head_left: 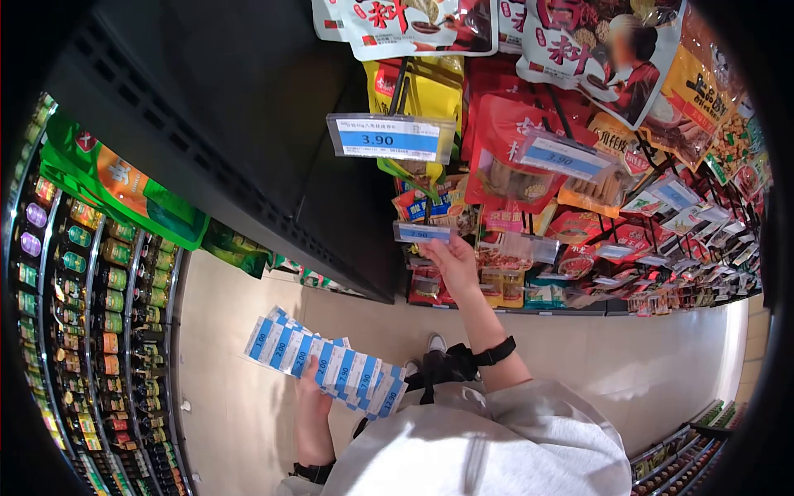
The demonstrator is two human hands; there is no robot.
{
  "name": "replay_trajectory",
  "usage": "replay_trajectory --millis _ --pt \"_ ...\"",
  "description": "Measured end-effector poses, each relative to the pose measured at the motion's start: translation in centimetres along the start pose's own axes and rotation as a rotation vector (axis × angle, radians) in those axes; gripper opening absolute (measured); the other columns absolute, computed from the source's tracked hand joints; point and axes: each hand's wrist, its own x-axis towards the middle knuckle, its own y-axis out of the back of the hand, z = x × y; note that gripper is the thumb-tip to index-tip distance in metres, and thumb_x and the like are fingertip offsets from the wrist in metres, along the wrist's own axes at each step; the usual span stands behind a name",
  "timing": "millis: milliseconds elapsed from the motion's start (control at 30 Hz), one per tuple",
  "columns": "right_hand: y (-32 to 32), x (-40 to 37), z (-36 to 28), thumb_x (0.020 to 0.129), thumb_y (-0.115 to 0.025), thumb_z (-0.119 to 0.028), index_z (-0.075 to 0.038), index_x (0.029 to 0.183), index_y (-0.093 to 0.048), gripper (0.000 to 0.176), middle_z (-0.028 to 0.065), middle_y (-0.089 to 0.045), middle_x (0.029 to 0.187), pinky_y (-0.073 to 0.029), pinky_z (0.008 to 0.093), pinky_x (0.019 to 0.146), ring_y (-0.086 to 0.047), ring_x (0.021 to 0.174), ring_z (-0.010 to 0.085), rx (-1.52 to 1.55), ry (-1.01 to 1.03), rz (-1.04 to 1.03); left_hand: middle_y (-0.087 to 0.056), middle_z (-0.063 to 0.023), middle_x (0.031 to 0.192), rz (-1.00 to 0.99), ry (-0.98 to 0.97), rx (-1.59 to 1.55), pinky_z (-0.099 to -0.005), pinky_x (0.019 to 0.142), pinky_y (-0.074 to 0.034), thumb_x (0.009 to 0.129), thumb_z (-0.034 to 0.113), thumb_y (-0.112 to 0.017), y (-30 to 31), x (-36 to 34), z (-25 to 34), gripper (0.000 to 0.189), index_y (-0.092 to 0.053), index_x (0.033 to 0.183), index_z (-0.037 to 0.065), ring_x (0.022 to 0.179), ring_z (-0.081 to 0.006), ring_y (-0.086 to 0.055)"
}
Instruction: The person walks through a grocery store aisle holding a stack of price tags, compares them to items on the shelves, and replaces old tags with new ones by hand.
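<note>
My left hand (313, 397) holds a fanned-out stack of blue and white price labels (327, 362), its thumb pressed on top; they read 1.00, 2.00, 7.90 and 12.90. Up at the hanging rack, my right hand (451, 260) pinches the lower edge of a price tag (422, 232) marked 2.90. Above that tag hangs a larger holder (390, 139) showing 3.90 in front of a yellow packet (413, 87). A second 3.90 tag (566, 157) is in front of a red packet (513, 157).
A dark shelf panel (248, 124) runs diagonally at the upper left, with a green packet (124, 186) beside it. Shelves of jars (112, 306) line the left. Many hanging packets (579, 248) fill the right. Pale floor (240, 298) and my shoe (437, 341) show below.
</note>
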Motion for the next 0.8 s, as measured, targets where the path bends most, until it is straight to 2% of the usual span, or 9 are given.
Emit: replay_trajectory --millis 33,133,233,467,667,800 --pt "-0.11 0.08 -0.02 0.085 -0.053 -0.007 0.002 0.103 -0.053 0.020 0.0108 -0.061 0.095 -0.048 0.0263 0.080 -0.059 0.087 0.0152 0.001 0.006 -0.006 -0.052 -0.0112 0.111 0.009 -0.006 0.003 -0.0367 0.087 -0.042 0.086 0.020 -0.050 0.18 0.06 -0.11 0.043 -0.038 0.123 0.003 0.102 -0.0234 -0.053" --pt "-0.29 0.28 0.08 0.086 -0.048 -0.003 0.002 0.105 -0.046 0.019 0.0129 -0.056 0.103 -0.045 0.0342 0.087 -0.056 0.096 0.0208 0.085 0.041 -0.083 -0.051 -0.0111 0.112 0.001 0.001 -0.002 -0.0371 0.088 -0.042 0.087 0.020 -0.049 0.92 0.42 -0.47 0.045 -0.034 0.126 0.004 0.104 -0.0236 -0.052" --pt "-0.38 0.31 0.02 0.086 -0.048 -0.002 0.001 0.105 -0.046 0.020 0.0112 -0.056 0.102 -0.045 0.0307 0.087 -0.056 0.095 0.0173 0.106 0.025 -0.060 -0.051 -0.0106 0.113 -0.009 0.004 -0.005 -0.0371 0.088 -0.042 0.087 0.020 -0.048 0.93 0.45 -0.42 0.045 -0.034 0.126 0.004 0.104 -0.0235 -0.052" --pt "-0.42 0.22 0.14 0.086 -0.048 -0.002 -0.001 0.106 -0.044 0.020 0.0088 -0.055 0.102 -0.044 0.0307 0.089 -0.054 0.096 0.0166 0.148 0.044 -0.079 -0.052 -0.0101 0.112 0.011 0.012 -0.002 -0.0366 0.088 -0.042 0.087 0.019 -0.048 0.55 0.14 -0.20 0.042 -0.037 0.125 0.004 0.103 -0.0229 -0.052" --pt "-0.47 0.06 0.01 0.085 -0.049 0.000 -0.001 0.105 -0.044 0.021 0.0090 -0.055 0.102 -0.044 0.0343 0.088 -0.054 0.096 0.0174 0.243 -0.008 -0.069 -0.053 -0.0100 0.110 0.038 -0.002 0.009 -0.0371 0.085 -0.043 0.086 0.018 -0.049 0.52 0.07 -0.15 0.042 -0.039 0.124 0.003 0.100 -0.0233 -0.054" --pt "-0.03 0.09 0.17 0.084 -0.049 -0.001 -0.003 0.109 -0.043 0.026 0.0108 -0.054 0.107 -0.042 0.0362 0.090 -0.052 0.102 0.0203 0.205 0.010 -0.114 -0.054 -0.0101 0.109 0.039 -0.005 -0.002 -0.0373 0.085 -0.044 0.085 0.018 -0.050 0.48 0.21 -0.11 0.041 -0.040 0.122 0.003 0.100 -0.0238 -0.054"
